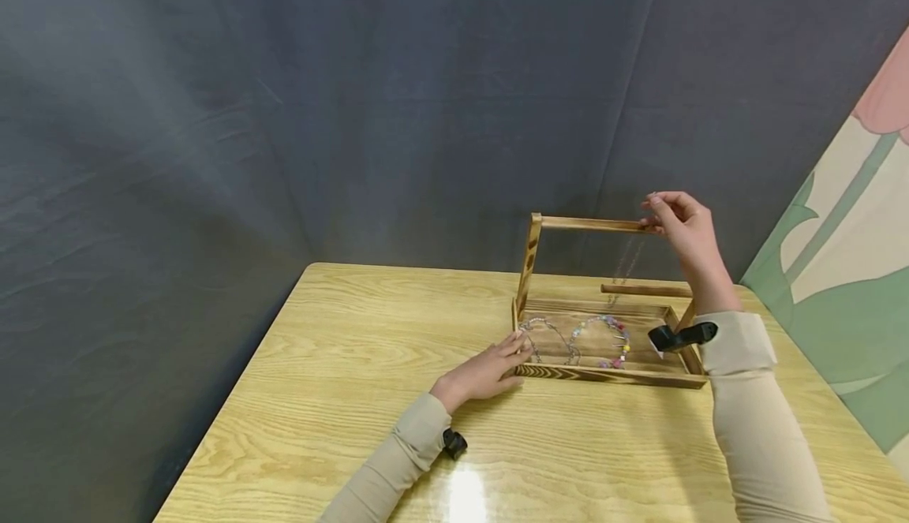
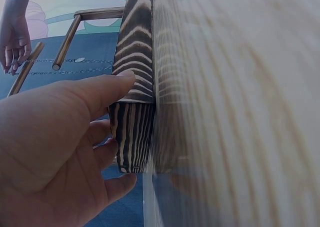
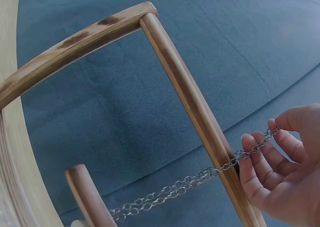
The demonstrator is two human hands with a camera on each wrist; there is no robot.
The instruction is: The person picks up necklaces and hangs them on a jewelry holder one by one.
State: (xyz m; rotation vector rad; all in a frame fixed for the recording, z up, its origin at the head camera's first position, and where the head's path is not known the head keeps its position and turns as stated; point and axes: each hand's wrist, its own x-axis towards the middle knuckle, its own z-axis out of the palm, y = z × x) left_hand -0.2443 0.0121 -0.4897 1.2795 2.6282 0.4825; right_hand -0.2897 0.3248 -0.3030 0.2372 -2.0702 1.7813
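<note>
A wooden jewelry stand (image 1: 611, 378) with a tray base, an upper bar and a shorter lower bar (image 1: 642, 289) stands on the table. My right hand (image 1: 685, 227), at the upper bar, pinches the end of a silver chain (image 3: 175, 189) between thumb and fingers. The doubled chain passes across the upper bar and hangs down past the lower bar. My left hand (image 1: 490, 369) rests at the tray's front left corner, its thumb and fingers around the corner (image 2: 132, 122). Inside the tray lie a colorful beaded necklace (image 1: 625, 338) and a silver chain necklace (image 1: 540, 320) at the left.
The pale wooden table (image 1: 369, 349) extends left and in front of the stand. Behind it hangs a dark grey-blue curtain (image 1: 426, 113). A panel with painted flowers (image 1: 852, 270) is on the right.
</note>
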